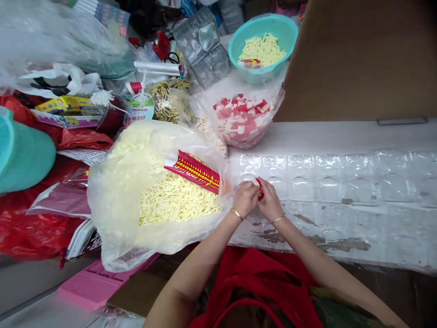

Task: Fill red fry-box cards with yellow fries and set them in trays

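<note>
My left hand (246, 199) and my right hand (269, 202) meet at the near edge of the plastic trays, fingers closed. Pinched in my right hand is a small red and yellow paper piece (260, 189), mostly covered by the fingers. The left fingertips press together right beside it; what they hold is hidden. Left of my hands lies a large open clear bag (112, 214) full of small pale-yellow sticks (177, 202). A row of stacked red and yellow paper pieces (198, 172) rests on the sticks.
Clear plastic trays with round hollows (300, 177) line the white table (273, 136). Behind stand a bag of red and white pieces (242, 120) and a turquoise bowl (234, 50) with more sticks. A cardboard box (355, 59) rises at right; a turquoise bucket (27, 155) stands left.
</note>
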A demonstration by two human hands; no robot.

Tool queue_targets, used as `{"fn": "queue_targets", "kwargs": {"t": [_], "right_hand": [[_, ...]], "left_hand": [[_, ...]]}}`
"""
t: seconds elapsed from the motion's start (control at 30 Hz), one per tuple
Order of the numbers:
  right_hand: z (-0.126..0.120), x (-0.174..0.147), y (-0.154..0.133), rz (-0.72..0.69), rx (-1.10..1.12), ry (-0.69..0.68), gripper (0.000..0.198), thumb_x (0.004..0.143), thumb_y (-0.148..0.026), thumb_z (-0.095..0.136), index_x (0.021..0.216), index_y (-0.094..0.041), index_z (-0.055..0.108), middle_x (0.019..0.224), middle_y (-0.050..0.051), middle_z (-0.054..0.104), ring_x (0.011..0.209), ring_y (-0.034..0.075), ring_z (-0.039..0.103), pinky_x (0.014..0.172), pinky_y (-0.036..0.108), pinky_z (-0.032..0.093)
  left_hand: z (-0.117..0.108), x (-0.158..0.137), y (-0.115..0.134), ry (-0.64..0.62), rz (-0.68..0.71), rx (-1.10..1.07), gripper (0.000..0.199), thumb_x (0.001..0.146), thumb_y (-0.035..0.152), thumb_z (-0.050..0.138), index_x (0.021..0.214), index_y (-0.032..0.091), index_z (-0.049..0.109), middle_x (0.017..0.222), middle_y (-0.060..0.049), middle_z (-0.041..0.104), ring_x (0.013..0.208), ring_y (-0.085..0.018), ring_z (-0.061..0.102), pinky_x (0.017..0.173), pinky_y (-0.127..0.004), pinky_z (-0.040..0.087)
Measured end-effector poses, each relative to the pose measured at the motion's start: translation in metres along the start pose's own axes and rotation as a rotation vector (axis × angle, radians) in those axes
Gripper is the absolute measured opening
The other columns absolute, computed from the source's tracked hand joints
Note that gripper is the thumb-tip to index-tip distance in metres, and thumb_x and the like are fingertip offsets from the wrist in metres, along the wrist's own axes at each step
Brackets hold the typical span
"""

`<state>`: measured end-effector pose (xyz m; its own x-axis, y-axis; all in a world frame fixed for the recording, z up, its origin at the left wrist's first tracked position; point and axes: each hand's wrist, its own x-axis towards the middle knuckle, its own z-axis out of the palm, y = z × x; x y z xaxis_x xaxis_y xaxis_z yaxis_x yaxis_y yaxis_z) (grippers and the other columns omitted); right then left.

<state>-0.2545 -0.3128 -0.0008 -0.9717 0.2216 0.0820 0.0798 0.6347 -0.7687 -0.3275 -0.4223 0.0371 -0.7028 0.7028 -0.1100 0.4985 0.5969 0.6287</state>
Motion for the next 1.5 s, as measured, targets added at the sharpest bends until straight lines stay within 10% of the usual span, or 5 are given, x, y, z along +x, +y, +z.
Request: {"fn": "queue_targets", "kwargs": {"t": [0.5, 0.87, 1.1, 1.27, 1.5], "right_hand": [[0.002, 0.035, 0.055, -0.150, -0.511, -0.372, 0.099, 0.077, -0.056, 0.055, 0.147, -0.007, 0.004, 0.148, 0.014, 0.032, 0.142, 0.029, 0.001, 0.112, 0.056, -0.005], [0.000, 0.030, 0.056, -0.211, -0.488, -0.363, 0.084, 0.082, -0.054, 0.044, 0.146, -0.010, 0.012, 0.148, 0.014, 0.032, 0.141, 0.032, 0.009, 0.110, 0.060, 0.003], [-0.028, 0.013, -0.019, -0.215, -0.170, -0.017, 0.034, 0.085, -0.036, 0.052, 0.111, -0.014, 0.054, 0.107, 0.016, 0.060, 0.109, 0.032, 0.052, 0.091, 0.050, 0.042], [0.003, 0.032, -0.128, -0.321, 0.242, -0.244, 0.016, 0.087, -0.024, 0.053, 0.103, -0.021, 0.055, 0.096, 0.008, 0.062, 0.093, 0.022, 0.057, 0.083, 0.037, 0.048], [0.100, 0.122, -0.187, -0.268, -0.002, -0.110, 0.072, 0.079, -0.047, 0.060, 0.135, -0.011, 0.033, 0.129, 0.019, 0.045, 0.121, 0.032, 0.039, 0.100, 0.049, 0.035]], "left_hand": [[0.020, 0.037, -0.084, -0.424, 0.306, 0.347, 0.021, 0.086, 0.020, 0.052, 0.100, 0.024, 0.066, 0.093, -0.002, 0.063, 0.096, -0.016, 0.054, 0.110, -0.044, 0.015], [0.011, 0.029, -0.053, -0.335, 0.128, 0.392, 0.030, 0.090, 0.023, 0.046, 0.120, 0.019, 0.052, 0.115, -0.008, 0.056, 0.115, -0.021, 0.046, 0.109, -0.048, 0.022], [-0.087, -0.045, 0.015, 0.116, 0.277, -0.096, 0.033, 0.090, 0.027, 0.048, 0.121, 0.019, 0.048, 0.112, -0.007, 0.061, 0.105, -0.015, 0.056, 0.090, -0.027, 0.045], [-0.186, -0.065, -0.073, 0.947, -0.417, -0.120, 0.021, 0.086, 0.032, 0.052, 0.101, 0.018, 0.056, 0.097, -0.008, 0.060, 0.086, -0.016, 0.057, 0.075, -0.029, 0.047], [-0.217, -0.024, -0.179, 0.637, -0.704, -0.139, 0.012, 0.071, 0.026, 0.065, 0.073, 0.017, 0.057, 0.066, 0.002, 0.057, 0.063, -0.012, 0.054, 0.064, -0.024, 0.043]]}}
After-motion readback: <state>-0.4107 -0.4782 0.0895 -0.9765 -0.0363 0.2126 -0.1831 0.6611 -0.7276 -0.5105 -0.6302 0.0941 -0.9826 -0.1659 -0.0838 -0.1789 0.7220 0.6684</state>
